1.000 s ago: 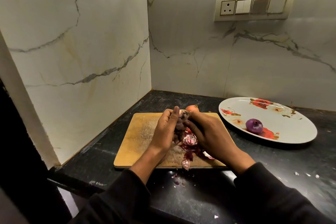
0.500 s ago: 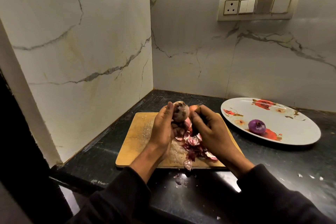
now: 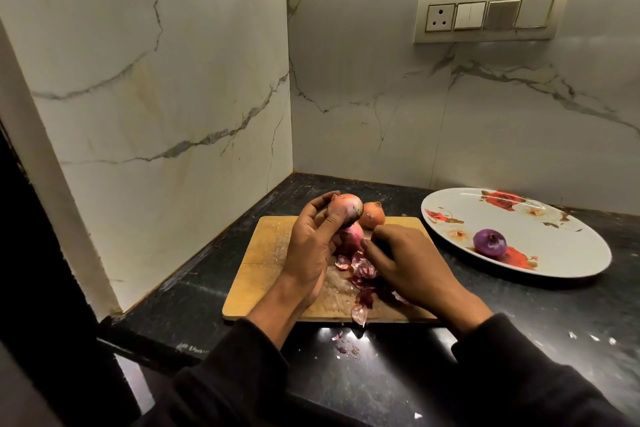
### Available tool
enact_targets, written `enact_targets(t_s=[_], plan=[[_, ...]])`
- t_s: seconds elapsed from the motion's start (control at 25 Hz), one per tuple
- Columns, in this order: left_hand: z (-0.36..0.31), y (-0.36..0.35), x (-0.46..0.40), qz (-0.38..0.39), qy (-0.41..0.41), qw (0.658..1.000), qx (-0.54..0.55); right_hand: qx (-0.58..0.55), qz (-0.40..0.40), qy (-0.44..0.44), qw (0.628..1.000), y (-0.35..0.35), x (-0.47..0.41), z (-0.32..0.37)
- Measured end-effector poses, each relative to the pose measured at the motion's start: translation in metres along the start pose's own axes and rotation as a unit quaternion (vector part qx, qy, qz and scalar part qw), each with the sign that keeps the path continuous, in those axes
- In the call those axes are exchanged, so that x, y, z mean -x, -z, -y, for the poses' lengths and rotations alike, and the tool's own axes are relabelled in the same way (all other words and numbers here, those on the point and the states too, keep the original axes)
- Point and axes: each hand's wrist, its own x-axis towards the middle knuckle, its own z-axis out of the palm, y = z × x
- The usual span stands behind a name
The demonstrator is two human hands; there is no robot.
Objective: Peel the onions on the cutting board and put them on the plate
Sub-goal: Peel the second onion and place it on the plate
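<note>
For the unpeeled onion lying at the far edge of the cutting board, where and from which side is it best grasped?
Grip the unpeeled onion around its round middle, fingers on opposite sides, coming from above and the right. Its pointed tip sticks up, offering little hold, while the left hand holding the onion being peeled crowds its left side. The right hand is nearer.

Black long sleeves (image 3: 242,374), cuffs pushed up forearms; hands bare.
</note>
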Motion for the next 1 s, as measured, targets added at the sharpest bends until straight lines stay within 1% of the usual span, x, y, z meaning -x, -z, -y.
enact_targets(t_s=[0.04,0.12,0.2,0.28,0.32,0.4,0.44,0.72,0.84,1.0], plan=[[-0.001,0.000,0.000,0.006,-0.005,1.000,-0.001,-0.005,0.007,0.001,1.000,0.000,0.000,0.000],[0.001,0.001,0.000,0.018,-0.015,1.000,-0.017,-0.004,-0.015,0.003,1.000,0.000,0.001,0.001],[0.003,0.001,0.000,0.026,-0.018,0.999,-0.034,-0.022,-0.081,-0.002,0.996,0.001,-0.001,-0.001],[0.005,0.001,-0.001,0.029,-0.020,0.998,-0.042,-0.105,-0.144,-0.025,0.984,0.002,-0.002,-0.001],[0.005,0.000,0.000,0.032,-0.020,0.998,-0.046,-0.172,-0.154,-0.041,0.972,0.002,-0.003,-0.001],[0.005,0.000,0.001,0.042,-0.020,0.997,-0.054,-0.277,-0.136,-0.057,0.950,0.004,-0.002,0.003],[0.005,0.000,0.002,0.047,-0.019,0.997,-0.057,-0.295,-0.128,-0.055,0.945,0.004,-0.002,0.003],[0.011,0.001,0.000,0.063,-0.027,0.993,-0.093,-0.335,-0.158,-0.038,0.928,-0.003,-0.003,-0.008],[0.012,0.000,0.002,0.079,-0.030,0.992,-0.098,-0.342,-0.148,-0.051,0.927,0.000,-0.002,-0.008],[0.011,0.000,0.007,0.092,-0.033,0.989,-0.109,-0.338,-0.142,-0.040,0.929,0.004,0.000,-0.006]])
